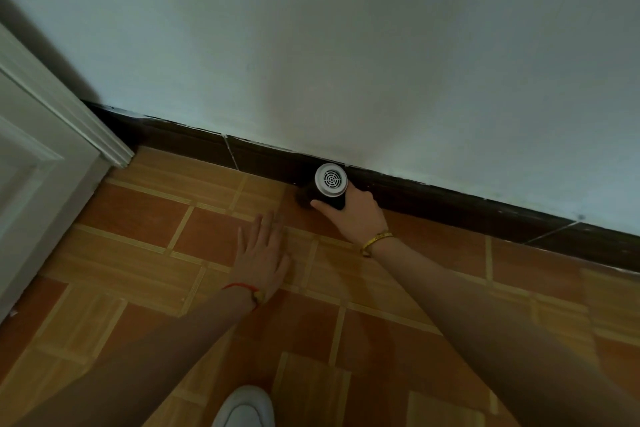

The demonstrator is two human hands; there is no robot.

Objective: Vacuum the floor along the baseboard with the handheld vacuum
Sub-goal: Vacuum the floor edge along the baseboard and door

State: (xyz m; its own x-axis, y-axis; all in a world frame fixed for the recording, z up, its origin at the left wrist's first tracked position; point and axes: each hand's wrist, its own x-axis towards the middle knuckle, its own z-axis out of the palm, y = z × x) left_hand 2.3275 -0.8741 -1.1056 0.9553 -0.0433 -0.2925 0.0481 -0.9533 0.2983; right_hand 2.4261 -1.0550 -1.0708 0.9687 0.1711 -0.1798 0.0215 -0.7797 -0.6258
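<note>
The handheld vacuum is a dark cylinder with a white round vented end facing me. My right hand grips its body, and its dark brush tip touches the floor right at the dark baseboard. The baseboard runs from the door frame at left down to the right edge. My left hand lies flat on the orange tiled floor, palm down with fingers spread, just left of the vacuum and holding nothing.
A white door frame stands at the left, meeting the baseboard in the corner. The pale wall fills the upper view. A white shoe shows at the bottom edge.
</note>
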